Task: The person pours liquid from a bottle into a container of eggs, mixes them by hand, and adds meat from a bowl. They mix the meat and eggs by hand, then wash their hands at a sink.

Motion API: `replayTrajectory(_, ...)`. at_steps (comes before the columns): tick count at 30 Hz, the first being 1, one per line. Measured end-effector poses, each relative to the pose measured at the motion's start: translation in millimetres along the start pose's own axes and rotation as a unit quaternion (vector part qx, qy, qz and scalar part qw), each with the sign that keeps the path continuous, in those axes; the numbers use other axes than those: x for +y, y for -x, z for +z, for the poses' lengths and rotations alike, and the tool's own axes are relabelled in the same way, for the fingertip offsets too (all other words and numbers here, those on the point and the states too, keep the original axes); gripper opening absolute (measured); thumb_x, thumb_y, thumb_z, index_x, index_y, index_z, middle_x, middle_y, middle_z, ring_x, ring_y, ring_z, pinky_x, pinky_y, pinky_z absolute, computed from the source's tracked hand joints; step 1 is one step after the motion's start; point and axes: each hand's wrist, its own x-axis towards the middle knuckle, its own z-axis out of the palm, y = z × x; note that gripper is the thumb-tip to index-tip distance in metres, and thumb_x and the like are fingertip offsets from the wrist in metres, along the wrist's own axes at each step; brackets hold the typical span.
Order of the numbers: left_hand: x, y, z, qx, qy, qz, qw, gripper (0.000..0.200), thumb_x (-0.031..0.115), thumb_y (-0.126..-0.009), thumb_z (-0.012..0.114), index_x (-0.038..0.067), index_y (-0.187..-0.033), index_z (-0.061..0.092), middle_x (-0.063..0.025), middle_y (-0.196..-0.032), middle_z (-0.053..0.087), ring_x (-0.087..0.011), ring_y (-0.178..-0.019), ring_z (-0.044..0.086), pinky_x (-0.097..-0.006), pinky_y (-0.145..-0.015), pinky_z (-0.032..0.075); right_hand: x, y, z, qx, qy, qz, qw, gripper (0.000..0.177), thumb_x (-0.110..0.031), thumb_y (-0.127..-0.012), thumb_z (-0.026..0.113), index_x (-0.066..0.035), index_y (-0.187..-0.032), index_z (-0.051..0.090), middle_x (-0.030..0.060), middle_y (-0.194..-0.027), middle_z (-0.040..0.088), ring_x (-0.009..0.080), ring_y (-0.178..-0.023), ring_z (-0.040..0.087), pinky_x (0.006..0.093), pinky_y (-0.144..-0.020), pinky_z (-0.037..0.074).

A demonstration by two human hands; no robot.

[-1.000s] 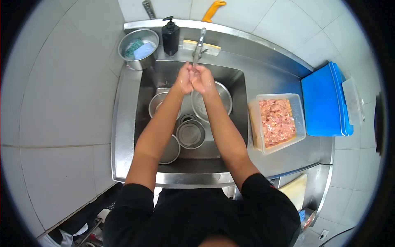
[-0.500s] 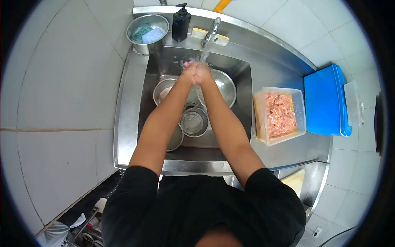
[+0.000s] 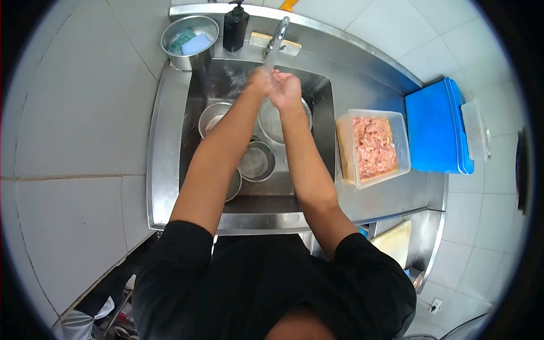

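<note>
in the head view, the person is leaning over a steel sink [image 3: 165, 170] and holding both hands together under the tap [image 3: 277, 34]. water [image 3: 271, 59] is running down onto them and splashing against the back wall of the sink. the left hand [image 3: 258, 81] is sitting right in the stream, pressed against the right hand [image 3: 286, 90]. the right fingers [image 3: 277, 79] are lying loose and released against the left hand, grasping nothing; the left fingers are blurring in the spray, so i cannot tell how far they are curling, though no object is showing in them.

judging from this, the rinsing is under way and not finished: the tap is running and the hands are wet. no lather is showing on them. a soap bottle [image 3: 234, 28] is standing just beside the tap, next to a metal pot [image 3: 170, 45] holding sponges.

below the arms, several metal bowls [image 3: 256, 161] are lying in the sink, apparently unwashed. on the counter [image 3: 368, 85] to the right, a clear tub [image 3: 342, 153] of raw meat is sitting uncovered, with a blue lid [image 3: 433, 127] lying just beside it.
</note>
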Motion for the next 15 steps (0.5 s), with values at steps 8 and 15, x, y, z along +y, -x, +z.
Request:
replayTrajectory(8, 33.8, 48.2, -38.6, -0.262, 0.516, -0.139, 0.804, 0.036, 0.034, -0.09, 0.037, 0.005, -0.105, 0.051, -0.0206, -0.099, 0.058, -0.0354, -0.087, 0.057, -0.0506, -0.08, 0.047, 28.0, -41.9, 41.8, 0.086, 0.761, -0.217, 0.606, 0.023, -0.018, -0.081, 0.056, 0.002, -0.075, 0.064, 0.0127, -0.069, 0.063, 0.0303, -0.066, 0.059, 0.0429, -0.065, 0.047)
replayTrajectory(15, -24.8, -37.0, -23.6, -0.201, 0.258, -0.088, 0.941, 0.044, 0.032, -0.091, 0.023, 0.003, -0.102, 0.053, -0.0181, -0.099, 0.059, -0.0335, -0.088, 0.058, -0.0472, -0.076, 0.049, 28.2, -54.2, -11.5, 0.081, 0.728, -0.158, 0.662, 0.026, -0.023, -0.082, 0.051, -0.003, -0.081, 0.066, 0.0149, -0.087, 0.066, 0.0281, -0.077, 0.064, 0.0412, -0.066, 0.049)
